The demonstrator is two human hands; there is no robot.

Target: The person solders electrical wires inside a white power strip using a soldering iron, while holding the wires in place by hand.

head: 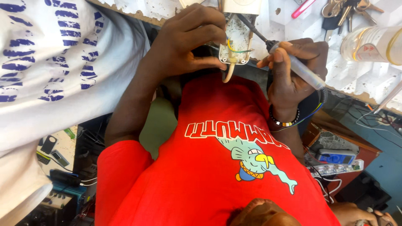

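While the left hand (188,39) grips the small white open box (237,42) at the bench (360,75) edge, yellow and green wires show inside; the right hand (293,71) pinches a soldering tool (299,67).

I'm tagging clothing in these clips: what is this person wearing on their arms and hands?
Both forearms are bare. A short sleeve of the red T-shirt covers the left upper arm. The right hand has a bracelet of black and pale beads at the wrist. The left hand shows no glove, ring or band.
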